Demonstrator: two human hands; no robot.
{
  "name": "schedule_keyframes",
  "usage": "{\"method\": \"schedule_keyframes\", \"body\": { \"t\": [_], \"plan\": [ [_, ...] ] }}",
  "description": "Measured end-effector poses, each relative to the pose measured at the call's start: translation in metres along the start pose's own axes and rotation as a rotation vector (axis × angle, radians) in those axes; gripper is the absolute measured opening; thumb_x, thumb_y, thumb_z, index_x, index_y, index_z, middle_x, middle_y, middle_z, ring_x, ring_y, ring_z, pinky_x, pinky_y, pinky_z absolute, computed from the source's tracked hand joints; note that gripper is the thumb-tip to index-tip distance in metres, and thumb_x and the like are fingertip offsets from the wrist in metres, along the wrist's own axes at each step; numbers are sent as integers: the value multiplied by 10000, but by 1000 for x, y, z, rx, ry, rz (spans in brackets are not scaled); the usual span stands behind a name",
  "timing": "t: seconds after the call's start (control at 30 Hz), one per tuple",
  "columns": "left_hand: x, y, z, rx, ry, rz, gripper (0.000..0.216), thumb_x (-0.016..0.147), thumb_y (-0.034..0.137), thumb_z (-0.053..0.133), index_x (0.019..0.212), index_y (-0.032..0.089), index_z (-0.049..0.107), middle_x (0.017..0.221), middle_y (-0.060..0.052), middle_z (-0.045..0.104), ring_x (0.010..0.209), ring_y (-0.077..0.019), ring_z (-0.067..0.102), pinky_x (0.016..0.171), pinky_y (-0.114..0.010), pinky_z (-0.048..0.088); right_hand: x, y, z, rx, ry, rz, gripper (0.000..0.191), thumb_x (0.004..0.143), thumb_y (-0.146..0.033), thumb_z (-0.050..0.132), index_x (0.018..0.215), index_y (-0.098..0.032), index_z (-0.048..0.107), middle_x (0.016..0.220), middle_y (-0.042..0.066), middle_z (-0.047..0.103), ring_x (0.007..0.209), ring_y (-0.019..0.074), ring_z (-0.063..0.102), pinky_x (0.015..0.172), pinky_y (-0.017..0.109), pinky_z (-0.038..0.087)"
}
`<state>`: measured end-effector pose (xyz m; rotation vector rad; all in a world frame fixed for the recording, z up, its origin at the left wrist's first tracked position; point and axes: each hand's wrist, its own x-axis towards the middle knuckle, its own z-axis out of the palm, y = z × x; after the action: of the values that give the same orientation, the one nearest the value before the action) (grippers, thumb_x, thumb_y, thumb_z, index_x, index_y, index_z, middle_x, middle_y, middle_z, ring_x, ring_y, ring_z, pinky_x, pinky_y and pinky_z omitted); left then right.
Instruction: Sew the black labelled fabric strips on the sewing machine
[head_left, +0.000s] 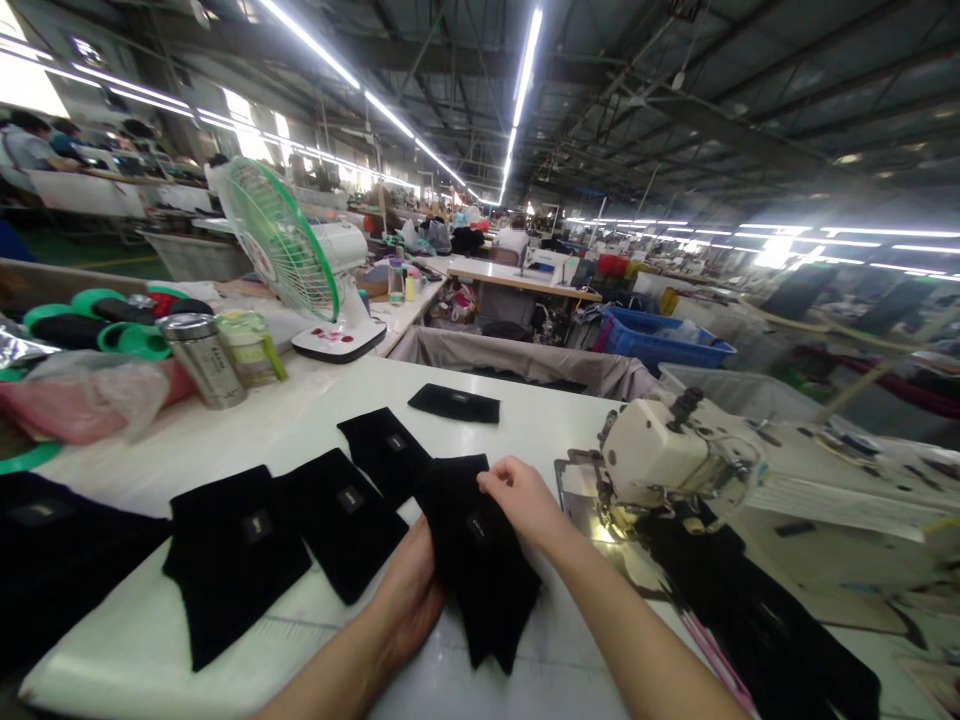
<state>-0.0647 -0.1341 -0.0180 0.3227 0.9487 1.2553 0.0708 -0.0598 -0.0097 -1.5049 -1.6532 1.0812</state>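
Both my hands hold one black fabric piece [472, 560] with a small label on it, raised over the white table. My left hand [416, 585] is closed at its left side, with the fingers partly hidden behind the cloth. At its upper right edge my right hand [517, 495] pinches the fabric between thumb and fingers. To the left lie more labelled black pieces: one near the middle [349, 525], one farther back [386, 450] and one nearer the left [232, 560]. A narrow black strip [455, 403] rests behind them.
On the right stands a sewing machine [675, 460] with its lamp lit and black cloth [765, 610] beside it. A green-rimmed fan [292, 250], a steel tumbler [202, 360] and a pink bin with thread spools [97, 395] are at the left. A blue crate [660, 342] sits beyond the table.
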Motion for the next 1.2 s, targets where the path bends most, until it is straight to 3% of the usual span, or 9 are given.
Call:
{"method": "schedule_keyframes", "body": {
  "t": [0.2, 0.33, 0.43, 0.73, 1.03, 1.2],
  "plan": [
    [-1, 1, 2, 3, -31, 21, 336, 840, 222, 764, 1163, 143, 717, 1057, -105, 771, 968, -256, 725, 853, -313, 580, 1, 2, 6, 98, -66, 56, 205, 738, -249, 766, 892, -174, 654, 732, -11, 681, 692, 172, 652, 653, 273, 477],
    [-4, 3, 4, 0, -20, 20, 339, 840, 205, 767, 1168, 140, 711, 1028, -101, 772, 928, -248, 730, 814, -298, 585, -3, -2, 9, 138, -108, 36, 85, 762, -222, 733, 772, -177, 661, 689, -22, 664, 663, 149, 630, 664, 263, 473],
    [-5, 3, 6, -15, -11, 12, 352, 837, 173, 764, 1182, 134, 702, 994, -102, 773, 898, -248, 736, 791, -298, 593, -6, -6, 8, 121, -88, 0, 116, 746, -185, 733, 694, -191, 630, 669, -42, 626, 672, 142, 598, 677, 260, 451],
    [6, 1, 1, -70, -63, 23, 296, 964, 202, 626, 1255, 158, 661, 1159, -111, 745, 1006, -225, 731, 859, -285, 606, 3, 0, 5, 71, 44, 60, 163, 879, -187, 636, 733, -189, 562, 622, -66, 529, 624, 126, 545, 622, 251, 422],
    [2, 5, 8, -121, 13, -33, 298, 991, 188, 569, 1277, 146, 643, 1113, -117, 760, 1063, -256, 729, 943, -336, 588, 8, 8, 6, -85, 49, 90, 221, 974, -353, 649, 892, -149, 631, 815, -16, 630, 686, 124, 608, 663, 287, 531],
    [0, 5, 5, -110, -16, -57, 335, 968, 337, 632, 1240, 144, 671, 1122, -129, 763, 1092, -282, 719, 967, -366, 583, 12, 9, 10, -199, 45, 54, 238, 976, -374, 645, 894, -151, 636, 821, -12, 640, 702, 130, 618, 679, 296, 537]
  ]
}}
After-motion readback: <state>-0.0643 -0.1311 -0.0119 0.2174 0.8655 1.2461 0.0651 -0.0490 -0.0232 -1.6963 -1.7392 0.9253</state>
